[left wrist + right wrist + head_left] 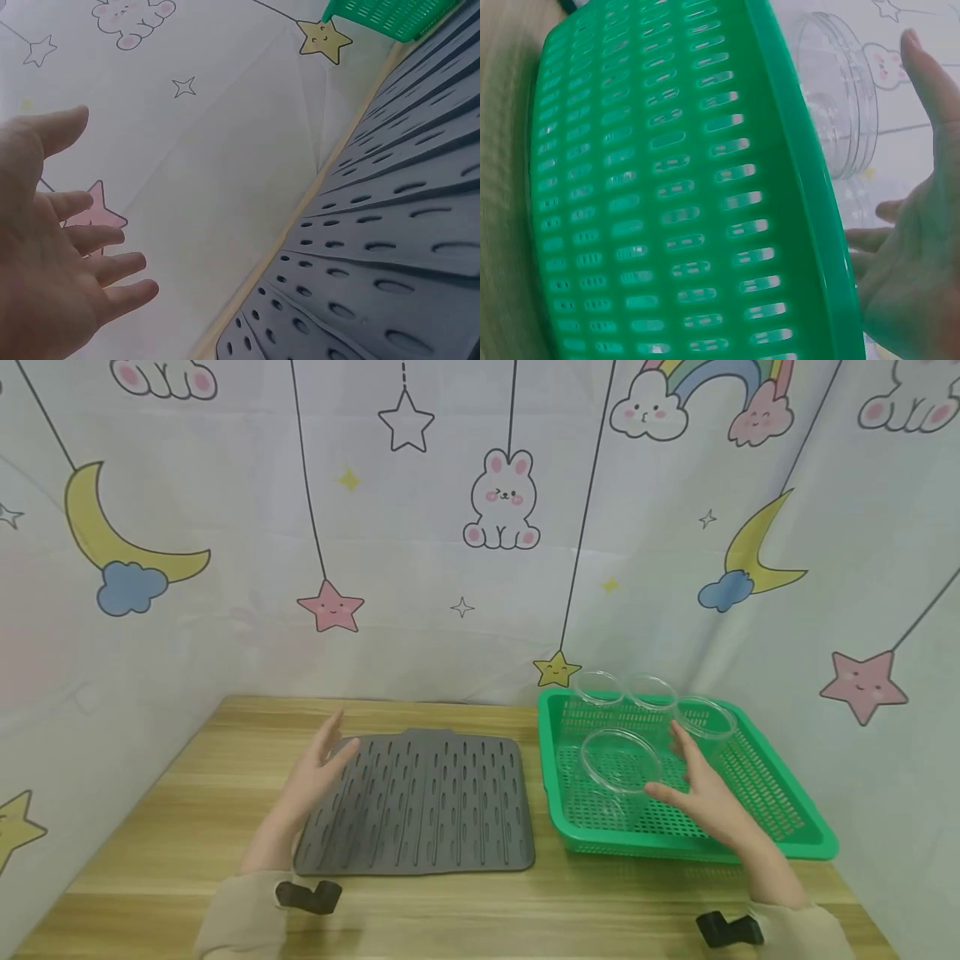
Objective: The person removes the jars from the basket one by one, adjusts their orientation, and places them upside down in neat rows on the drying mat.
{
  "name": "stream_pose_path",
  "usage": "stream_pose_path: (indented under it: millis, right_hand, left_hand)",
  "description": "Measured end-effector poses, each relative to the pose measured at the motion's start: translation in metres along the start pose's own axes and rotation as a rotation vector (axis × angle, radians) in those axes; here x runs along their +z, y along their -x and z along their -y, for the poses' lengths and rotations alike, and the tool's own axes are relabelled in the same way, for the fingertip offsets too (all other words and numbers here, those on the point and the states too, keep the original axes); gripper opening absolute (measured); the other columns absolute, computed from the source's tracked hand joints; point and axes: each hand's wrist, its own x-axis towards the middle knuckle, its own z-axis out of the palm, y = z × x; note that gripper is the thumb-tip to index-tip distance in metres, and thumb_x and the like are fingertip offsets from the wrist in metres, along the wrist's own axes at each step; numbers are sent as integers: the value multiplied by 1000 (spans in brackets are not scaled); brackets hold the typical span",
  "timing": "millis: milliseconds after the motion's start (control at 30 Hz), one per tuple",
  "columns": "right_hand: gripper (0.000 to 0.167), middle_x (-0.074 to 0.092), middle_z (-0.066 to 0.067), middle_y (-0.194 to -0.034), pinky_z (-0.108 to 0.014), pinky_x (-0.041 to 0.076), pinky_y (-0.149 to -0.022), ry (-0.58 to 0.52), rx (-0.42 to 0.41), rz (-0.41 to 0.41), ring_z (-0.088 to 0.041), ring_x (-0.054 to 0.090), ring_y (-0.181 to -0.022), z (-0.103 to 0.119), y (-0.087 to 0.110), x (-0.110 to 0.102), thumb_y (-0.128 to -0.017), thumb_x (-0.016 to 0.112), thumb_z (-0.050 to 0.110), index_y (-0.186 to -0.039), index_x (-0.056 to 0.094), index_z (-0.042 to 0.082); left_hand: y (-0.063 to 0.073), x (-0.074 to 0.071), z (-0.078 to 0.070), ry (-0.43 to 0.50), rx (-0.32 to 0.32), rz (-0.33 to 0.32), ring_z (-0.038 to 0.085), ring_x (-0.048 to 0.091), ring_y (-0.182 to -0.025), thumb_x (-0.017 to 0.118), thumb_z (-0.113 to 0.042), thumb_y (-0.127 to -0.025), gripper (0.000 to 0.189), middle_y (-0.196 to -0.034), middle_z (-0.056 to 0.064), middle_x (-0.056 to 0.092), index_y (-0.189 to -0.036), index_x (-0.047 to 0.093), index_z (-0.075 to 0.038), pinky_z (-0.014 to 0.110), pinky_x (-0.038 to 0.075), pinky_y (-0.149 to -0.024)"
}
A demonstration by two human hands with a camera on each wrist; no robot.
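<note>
My left hand (313,777) hovers over the left side of a grey slotted mat (420,802), thumb and fingers spread, holding nothing. In the left wrist view that hand (67,232) shows an empty palm beside the mat (390,255). Above the front right part of a green plastic basket (795,814) is my right hand (708,797), fingers apart. Close to its thumb stands a clear round jar (621,762) inside the basket. In the right wrist view the hand (915,240) is beyond the basket's rim, near the clear jar (840,97); whether they touch cannot be told.
Three more clear jars line the basket's back, one at the left (598,687), one in the middle (651,693) and one at the right (707,718). Mat and basket lie on a wooden table (465,914). A printed cloth (420,527) hangs behind it.
</note>
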Motion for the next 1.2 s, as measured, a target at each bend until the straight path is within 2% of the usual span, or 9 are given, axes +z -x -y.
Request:
stream_pose_path:
  millis: [200,367,533,767,1000,1200]
  right_hand:
    - [110,8,-30,-160,-71,31,-106,-103,32,62,-55,17,-142,-1,-2,1,-87,74,23,-156,-11,6]
    - [115,10,-32,-159,-71,31,-107,-161,59,94,-57,16,-141,-4,-5,1,-83,78,22,-156,-10,8]
    - [113,10,-32,-159,-71,31,-108,-186,83,128,-58,15,-141,-8,-8,1,-82,79,22,-157,-4,8]
    - [110,2,-29,-161,-69,32,-108,-225,118,179,-57,11,-142,-7,-10,3,-81,79,23,-158,2,10]
    - [107,18,-31,-158,-71,27,-110,-260,76,211,-55,13,-143,-8,-12,4,-81,79,19,-156,4,2]
    - [104,19,-29,-158,-74,27,-107,-295,58,254,-53,15,-143,-9,-15,7,-82,77,18,-156,5,1]
  left_hand:
    - [2,-3,13,62,-27,-8,47,7,-149,45,-39,-103,76,-164,21,4,-158,1,-11,68,12,-118]
    - [1,-4,24,100,-58,-33,45,10,-149,46,-37,-103,75,-163,21,7,-158,1,-10,66,14,-118]
    - [1,-3,34,128,-116,-63,41,10,-150,46,-36,-103,76,-164,19,5,-158,0,-9,60,14,-121]
    - [0,-2,46,138,-235,-109,39,10,-151,45,-30,-104,74,-164,18,3,-157,-1,-8,53,14,-124]
    - [0,-4,59,146,-264,-97,40,12,-150,46,-19,-103,72,-163,21,4,-157,0,-6,53,15,-124]
    - [2,-7,70,177,-325,-87,40,12,-150,47,-18,-102,73,-164,19,4,-157,-1,-10,54,16,-123]
